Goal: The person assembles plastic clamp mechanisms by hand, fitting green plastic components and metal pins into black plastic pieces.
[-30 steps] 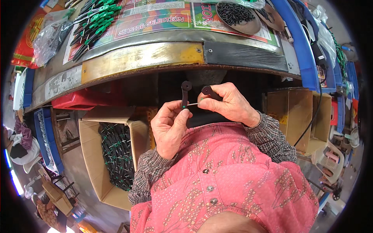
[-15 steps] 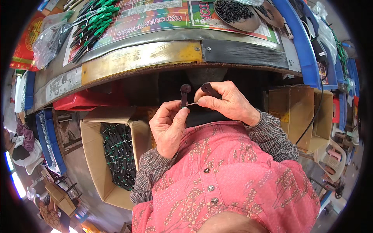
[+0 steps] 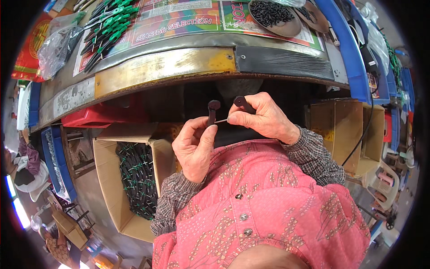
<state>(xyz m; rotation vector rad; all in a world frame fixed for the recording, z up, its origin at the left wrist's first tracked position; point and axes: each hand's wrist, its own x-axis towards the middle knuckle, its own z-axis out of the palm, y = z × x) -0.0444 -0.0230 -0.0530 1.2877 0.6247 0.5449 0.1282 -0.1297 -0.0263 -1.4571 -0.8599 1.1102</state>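
Between thumb and fingers, my left hand point(image 3: 195, 145) pinches a dark handle-like piece with a round end point(image 3: 213, 106), which sticks up above the fingertips. Opposite it, my right hand point(image 3: 267, 117) grips a second dark piece with a rounded, holed end point(image 3: 240, 101). A thin metal rod point(image 3: 221, 121) spans the short gap between the two hands. Both hands are closed and held in front of my body, below the bench edge. The fingers hide the lower parts of both pieces and the rod's ends.
Above the hands runs the metal-edged bench point(image 3: 165, 67). On it lie a pile of black-and-green pieces point(image 3: 109, 31) and a round dish point(image 3: 286, 28) of small black parts. An open carton point(image 3: 107, 188) of similar pieces stands at left, another carton point(image 3: 333, 130) at right.
Both hands keep nearly the same pose and grip. The round end of the left-hand piece sits slightly lower, and the right-hand piece has shifted a little to the right.
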